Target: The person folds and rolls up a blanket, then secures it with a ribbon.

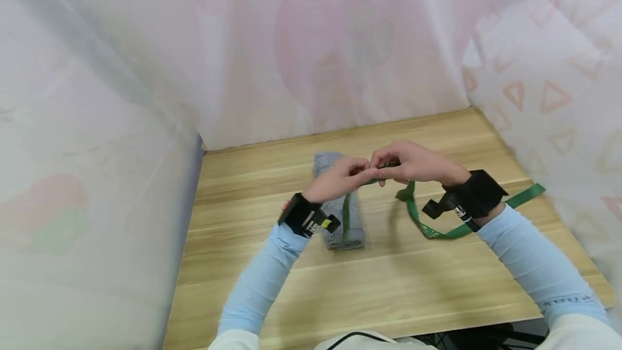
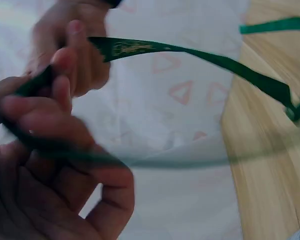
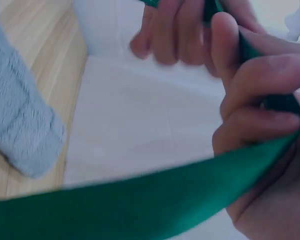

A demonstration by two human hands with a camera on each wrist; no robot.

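the biggest thing is the wooden counter (image 1: 389,296), with thin white curtains (image 1: 146,69) hanging around it at nine, twelve and three o'clock. on the counter, a little toward ten o'clock from the middle, lies a grey rolled towel (image 1: 352,226). it lies long ways, one end toward twelve o'clock and the other toward six. a long green ribbon (image 1: 439,231) goes around the middle of the towel, then comes up into the hands. from there it drops down in a loop on the counter and runs away to three o'clock, where its end lies flat near the curtain. two arms in light blue sleeves (image 1: 529,258) come in from six o'clock, each with a black band at the wrist. the left hand (image 1: 340,177) is above the twelve o'clock half of the towel, with its fingers curled and pinching the ribbon. the right hand (image 1: 413,163) is just beside it at three o'clock, touching it at the fingertips, and it pinches the ribbon too. in the right wrist view the ribbon passes wide and green under the curled fingers (image 3: 255,90) of that hand. in the left wrist view the ribbon stretches from the hands out to the counter, with small gold marks on it.
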